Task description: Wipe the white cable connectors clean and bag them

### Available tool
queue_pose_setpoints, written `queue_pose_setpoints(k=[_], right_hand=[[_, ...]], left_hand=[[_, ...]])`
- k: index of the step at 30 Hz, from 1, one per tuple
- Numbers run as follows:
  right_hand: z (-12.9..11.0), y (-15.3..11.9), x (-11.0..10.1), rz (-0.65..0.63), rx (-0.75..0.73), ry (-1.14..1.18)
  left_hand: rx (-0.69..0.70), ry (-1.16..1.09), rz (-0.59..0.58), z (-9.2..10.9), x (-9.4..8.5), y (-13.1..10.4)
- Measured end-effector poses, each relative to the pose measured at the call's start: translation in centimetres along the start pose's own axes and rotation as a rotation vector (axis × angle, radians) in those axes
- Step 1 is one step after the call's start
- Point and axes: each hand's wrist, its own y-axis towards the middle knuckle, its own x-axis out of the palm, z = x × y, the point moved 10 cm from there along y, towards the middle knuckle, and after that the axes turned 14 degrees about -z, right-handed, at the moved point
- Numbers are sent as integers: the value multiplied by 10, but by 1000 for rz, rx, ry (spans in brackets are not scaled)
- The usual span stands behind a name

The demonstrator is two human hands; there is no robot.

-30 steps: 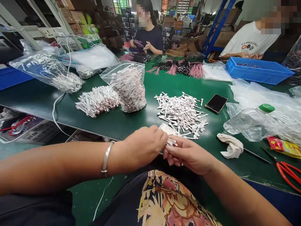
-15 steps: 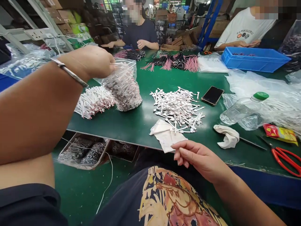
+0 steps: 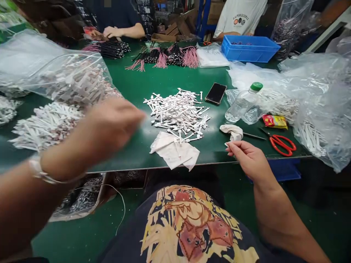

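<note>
My left hand [image 3: 115, 126], blurred by motion, hovers over the table between the clear bag of white connectors [image 3: 79, 82] and the loose pile of white connector pieces [image 3: 178, 111]; its fingers are smeared. A neat stack of white pieces [image 3: 46, 124] lies left of it. Near the front edge, my right hand [image 3: 246, 157] has thumb and fingers pinched together beside the crumpled white cloth [image 3: 232, 132]; whatever is between the fingertips is too small to name. A flat white cloth [image 3: 175, 149] lies below the loose pile.
Behind the pile lies a phone [image 3: 216, 93]. To the right are a clear bottle [image 3: 244, 104], red-handled scissors [image 3: 282, 144] and plastic bags [image 3: 323, 120]. Pink and black wires [image 3: 175, 56] and a blue bin [image 3: 249, 49] lie farther back. Two people sit across the table.
The view has turned right. My left hand has left the top of the clear bag and moved toward the loose pile. My right hand has moved right, from the flat cloth to the crumpled one.
</note>
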Motion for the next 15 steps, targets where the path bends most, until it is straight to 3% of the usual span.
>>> queue_pose_setpoints(k=[2, 4, 6, 10, 15], right_hand=[[-12, 0, -22, 168, -89, -187], [-31, 0, -39, 346, -197, -398], [-46, 4, -45, 455, -259, -592], [-58, 33, -28, 345, -260, -882], [-48, 66, -5, 128, -154, -1150]], left_hand=[[281, 106, -195, 68, 55, 19], [344, 161, -245, 92, 90, 34], [372, 188, -253, 100, 111, 46], [354, 226, -233, 98, 119, 56], [234, 248, -168, 101, 93, 51]])
